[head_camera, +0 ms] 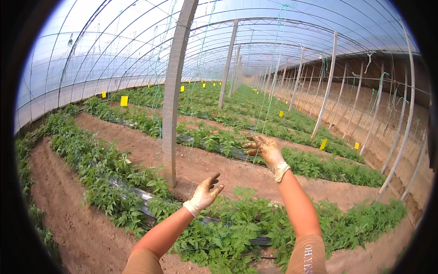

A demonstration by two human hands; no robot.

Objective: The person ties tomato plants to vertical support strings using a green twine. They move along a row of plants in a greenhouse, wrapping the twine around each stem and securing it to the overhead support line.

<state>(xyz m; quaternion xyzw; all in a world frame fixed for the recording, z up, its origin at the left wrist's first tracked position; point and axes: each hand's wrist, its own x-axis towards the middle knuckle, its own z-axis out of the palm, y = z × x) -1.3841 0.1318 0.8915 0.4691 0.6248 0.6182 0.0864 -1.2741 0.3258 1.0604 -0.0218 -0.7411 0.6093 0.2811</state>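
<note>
Both hands wear thin, pale gloves stained with soil. My left hand (204,193) is raised over the near row of tomato-like plants (236,219), its fingers apart and nothing seen in it. Higher and to the right, my right hand (265,150) reaches out with spread fingers. Thin green twine (268,111) hangs from the overhead wires and runs down to that hand; whether it is touched or only passes by, I cannot tell. More twine (222,235) lies loose among the leaves of the near row.
A concrete post (171,102) stands left of my hands. Bare soil paths (212,164) run between plant rows with dark plastic mulch (147,202). Slanted poles (326,85) line the earthen wall at the right. Several yellow cards (124,100) hang above the rows.
</note>
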